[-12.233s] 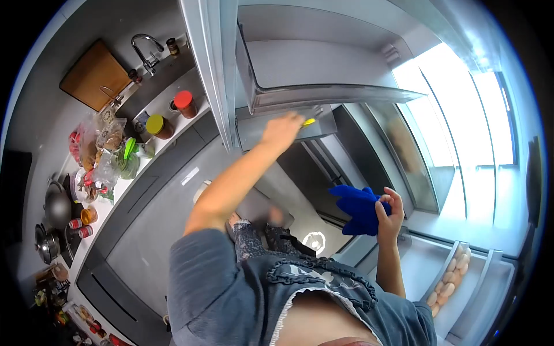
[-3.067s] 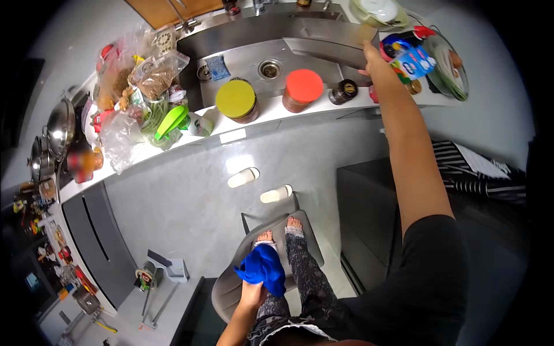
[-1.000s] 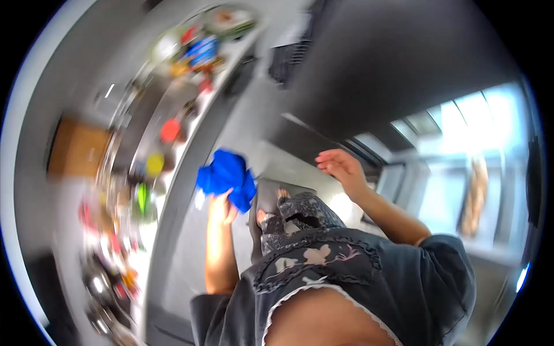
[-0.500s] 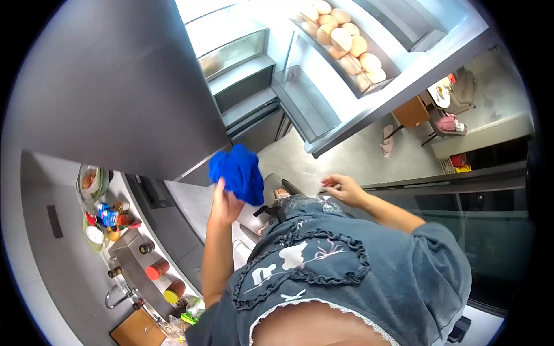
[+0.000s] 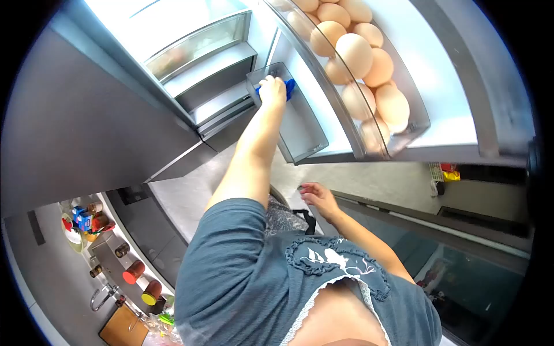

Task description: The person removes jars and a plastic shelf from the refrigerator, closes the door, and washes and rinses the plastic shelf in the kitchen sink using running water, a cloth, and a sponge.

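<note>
My left hand [image 5: 273, 91] is inside the lower door bin [image 5: 307, 128] of the open fridge, closed over a blue cloth [image 5: 289, 87]. Most of the cloth is hidden beneath the fingers, at the bin's far end. The bin is clear grey plastic, and nothing else shows in it. My right hand [image 5: 321, 200] hangs in front of my body below the door, fingers loosely bent and apart, holding nothing. Above the bin, a door shelf holds several brown eggs [image 5: 355, 56] behind its clear front.
The fridge door [image 5: 340, 157] stands open on the right, and a grey door panel [image 5: 86, 115] is on the left. A counter at lower left bears jars [image 5: 134, 271], a faucet [image 5: 103, 296] and a wooden board [image 5: 123, 327]. Dark glass panels [image 5: 461, 277] stand at right.
My left hand has carried the blue cloth up and forward into the lower door bin. The view has moved closer to the fridge door. My right hand stays low and holds nothing.
</note>
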### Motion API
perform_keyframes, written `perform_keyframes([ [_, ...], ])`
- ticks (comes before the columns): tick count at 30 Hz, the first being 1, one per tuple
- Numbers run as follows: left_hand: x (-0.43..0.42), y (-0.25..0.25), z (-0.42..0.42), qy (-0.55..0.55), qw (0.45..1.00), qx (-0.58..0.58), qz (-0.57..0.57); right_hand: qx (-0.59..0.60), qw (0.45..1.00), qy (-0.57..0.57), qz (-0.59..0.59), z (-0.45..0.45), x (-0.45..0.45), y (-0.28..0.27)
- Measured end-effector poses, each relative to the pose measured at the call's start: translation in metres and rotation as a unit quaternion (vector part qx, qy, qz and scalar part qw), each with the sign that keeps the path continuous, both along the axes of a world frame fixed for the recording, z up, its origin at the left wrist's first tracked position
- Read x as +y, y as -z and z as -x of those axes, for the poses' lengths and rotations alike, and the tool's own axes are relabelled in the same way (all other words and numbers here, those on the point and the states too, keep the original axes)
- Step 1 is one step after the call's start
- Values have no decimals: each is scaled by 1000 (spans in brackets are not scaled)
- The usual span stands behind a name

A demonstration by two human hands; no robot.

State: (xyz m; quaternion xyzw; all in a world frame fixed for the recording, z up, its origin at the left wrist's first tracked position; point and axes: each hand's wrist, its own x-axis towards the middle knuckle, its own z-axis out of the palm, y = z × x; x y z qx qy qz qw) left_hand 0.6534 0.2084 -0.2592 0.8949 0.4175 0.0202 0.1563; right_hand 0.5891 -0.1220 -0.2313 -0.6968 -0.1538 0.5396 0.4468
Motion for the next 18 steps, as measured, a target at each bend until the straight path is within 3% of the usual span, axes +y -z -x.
perform_keyframes([
  [2,7,42,-23,-73,994,62,-53,47,997,7,56,-6,26,4],
  [4,12,43,-30,-93,993,66,-38,102,992,17,75,-17,43,16],
  [7,7,43,-40,-107,987,114,-42,291,933,213,16,-31,68,39],
  [10,1,38,-35,-41,995,83,43,362,893,264,-30,-49,95,36],
  [13,-4,37,-23,26,994,41,94,312,898,308,-18,-47,95,48],
  [16,-26,34,-11,80,991,18,109,311,911,269,-38,-51,93,48],
  [18,-48,22,0,155,981,58,100,326,907,265,-38,-52,91,50],
])
